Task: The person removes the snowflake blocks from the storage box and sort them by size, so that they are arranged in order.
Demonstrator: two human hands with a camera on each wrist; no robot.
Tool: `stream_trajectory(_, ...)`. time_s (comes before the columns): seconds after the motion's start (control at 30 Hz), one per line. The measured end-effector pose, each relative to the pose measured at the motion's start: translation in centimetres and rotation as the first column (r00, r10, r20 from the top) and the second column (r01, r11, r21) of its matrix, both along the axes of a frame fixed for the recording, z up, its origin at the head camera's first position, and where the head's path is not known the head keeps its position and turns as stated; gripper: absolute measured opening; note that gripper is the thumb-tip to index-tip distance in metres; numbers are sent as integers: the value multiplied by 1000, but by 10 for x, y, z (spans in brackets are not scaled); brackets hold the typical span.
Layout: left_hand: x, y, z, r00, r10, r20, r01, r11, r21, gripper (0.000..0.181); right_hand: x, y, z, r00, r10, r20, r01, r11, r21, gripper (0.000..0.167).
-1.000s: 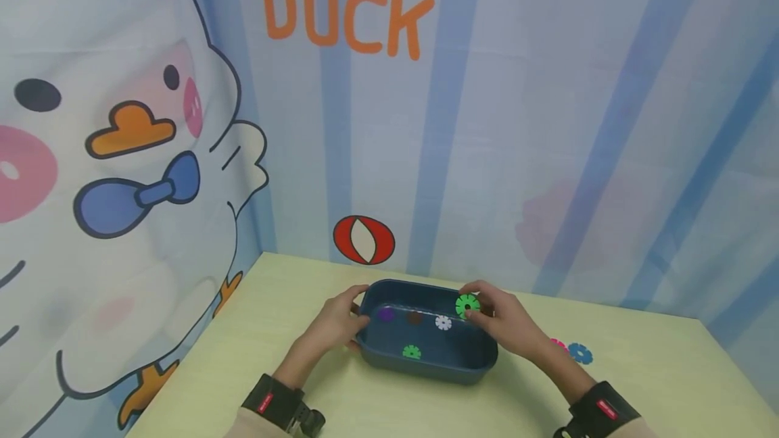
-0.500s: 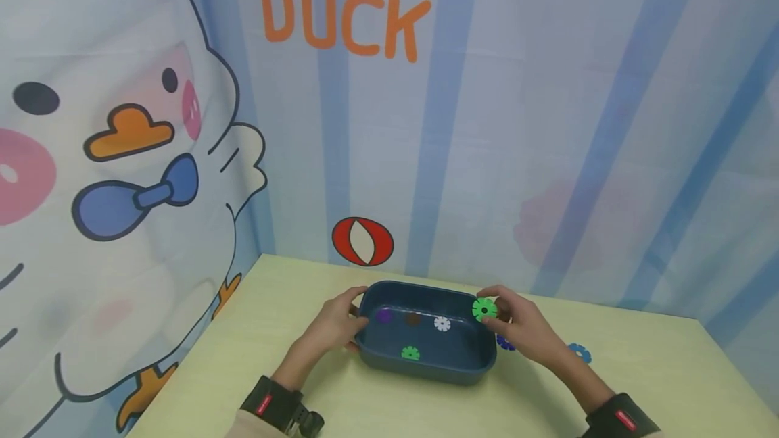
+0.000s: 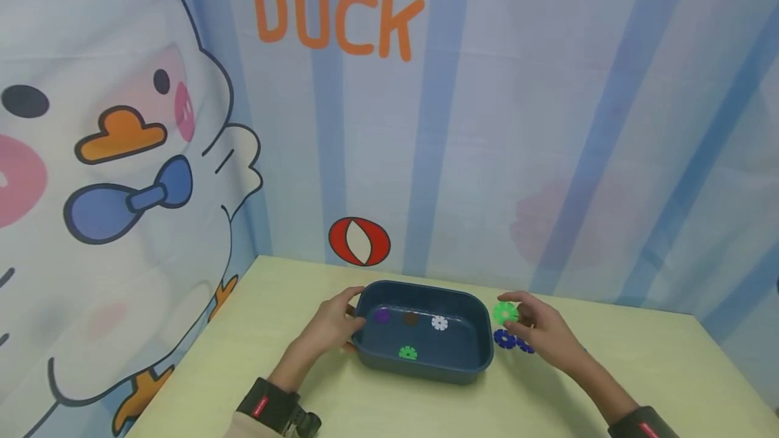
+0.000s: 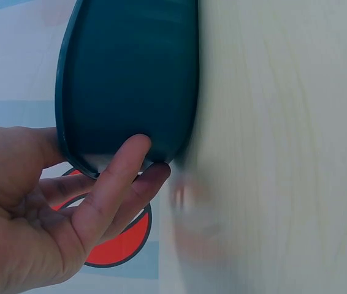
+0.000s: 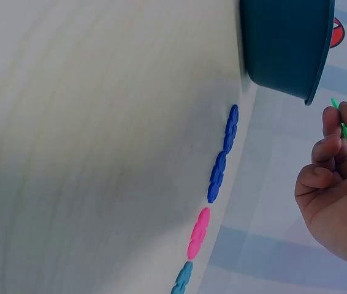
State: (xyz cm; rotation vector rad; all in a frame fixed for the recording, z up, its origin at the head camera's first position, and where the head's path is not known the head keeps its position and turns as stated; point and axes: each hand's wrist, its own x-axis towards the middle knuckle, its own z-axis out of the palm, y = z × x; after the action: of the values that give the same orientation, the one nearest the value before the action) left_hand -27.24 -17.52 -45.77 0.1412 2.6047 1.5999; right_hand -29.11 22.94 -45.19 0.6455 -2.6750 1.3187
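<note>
My left hand (image 3: 333, 320) grips the left end of a dark blue plastic basin (image 3: 426, 370), thumb over the rim and fingers along the outside, as the left wrist view also shows. Inside the basin lie a purple disc (image 3: 382, 315), a brown disc (image 3: 410, 318), a white snowflake disc (image 3: 439, 323) and a green snowflake disc (image 3: 408, 353). Just beyond the basin's right end, my right hand (image 3: 550, 333) pinches another green snowflake disc (image 3: 505, 313) between thumb and finger, held above the table. Beneath it are dark blue snowflake discs (image 3: 504, 338).
In the right wrist view a row on the table continues from dark blue discs (image 5: 224, 150) to a pink disc (image 5: 198, 233) and a light blue disc (image 5: 182, 278). A printed duck curtain (image 3: 487, 120) stands behind the pale yellow table (image 3: 365, 404).
My right hand has moved right with the green snowflake disc, from over the basin to past its right end, uncovering dark blue discs. My left hand stays on the basin.
</note>
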Motion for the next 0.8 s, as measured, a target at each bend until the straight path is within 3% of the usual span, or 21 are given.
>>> stream_trajectory(0.5,-2,1,0,1000,-9,8,9,1000,-3,67,4,43,-14,995,-76,68,76,997,-2,44)
stream_trajectory(0.8,-1,1,-1,1000,-4,11,4,1000,3,68,12,68,-21,994,-107,8,107,993,46,44)
